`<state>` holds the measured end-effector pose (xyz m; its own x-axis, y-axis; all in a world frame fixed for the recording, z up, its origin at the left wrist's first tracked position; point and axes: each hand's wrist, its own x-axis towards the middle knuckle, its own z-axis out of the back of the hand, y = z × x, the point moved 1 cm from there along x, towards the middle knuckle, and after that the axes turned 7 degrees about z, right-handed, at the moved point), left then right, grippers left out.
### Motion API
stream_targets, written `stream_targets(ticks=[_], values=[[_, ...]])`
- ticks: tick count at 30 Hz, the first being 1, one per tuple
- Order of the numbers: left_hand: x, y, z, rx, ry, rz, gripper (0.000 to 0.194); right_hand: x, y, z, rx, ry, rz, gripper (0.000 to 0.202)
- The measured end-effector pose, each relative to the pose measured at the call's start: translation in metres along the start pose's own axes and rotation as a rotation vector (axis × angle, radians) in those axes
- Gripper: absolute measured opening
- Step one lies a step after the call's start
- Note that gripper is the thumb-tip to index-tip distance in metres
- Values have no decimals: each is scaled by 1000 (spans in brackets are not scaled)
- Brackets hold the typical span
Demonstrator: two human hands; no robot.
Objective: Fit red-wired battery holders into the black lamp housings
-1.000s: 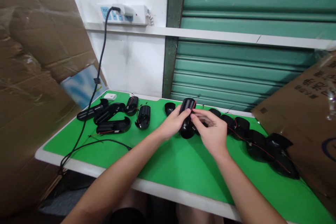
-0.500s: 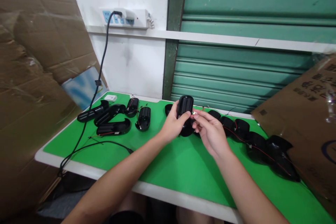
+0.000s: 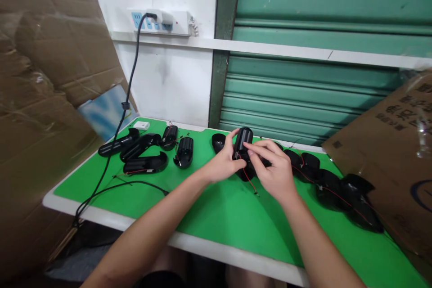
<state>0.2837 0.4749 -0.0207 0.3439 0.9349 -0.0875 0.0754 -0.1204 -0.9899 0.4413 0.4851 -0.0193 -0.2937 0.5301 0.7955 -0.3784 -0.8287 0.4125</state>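
Observation:
My left hand is wrapped round a curved black plastic housing, held tilted above the green mat. A thin red wire hangs from the housing, with a small connector at its free end. The thumb and index finger of my right hand are pinched together against the housing's right side; what lies between them, if anything, is too small to tell. Behind my hands, partly hidden, another black piece rests on the mat.
Several black housings with wires lie on the left, near a white block. More black housings line the right side. A black cable runs from the power strip across the table. Cardboard flanks both sides.
The housing has shifted slightly right and down and turned. The red wire now hangs below it, and my right fingers have moved from a small white connector onto the housing's side.

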Motion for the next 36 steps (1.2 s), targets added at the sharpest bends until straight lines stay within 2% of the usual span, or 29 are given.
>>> stream_targets(ticks=[3,8,12,15,20,30,36], values=[[1,0,4,31,8,11,106,0,0,1,-53,62,74,22],[1,1,6,135,24,-8,105,0,-2,3,-159,104,147,5],[0,3,5,165,35,-1,104,0,-3,5,-167,141,208,12],[1,4,5,175,44,-1,103,-1,-4,4,-172,146,165,13],[0,3,5,190,65,-8,105,-4,-8,2,-101,110,16,33],[-1,1,2,228,84,-47,105,-6,-7,2,-167,146,38,36],[-1,1,0,211,73,-10,104,-9,-10,0,-204,41,33,34]])
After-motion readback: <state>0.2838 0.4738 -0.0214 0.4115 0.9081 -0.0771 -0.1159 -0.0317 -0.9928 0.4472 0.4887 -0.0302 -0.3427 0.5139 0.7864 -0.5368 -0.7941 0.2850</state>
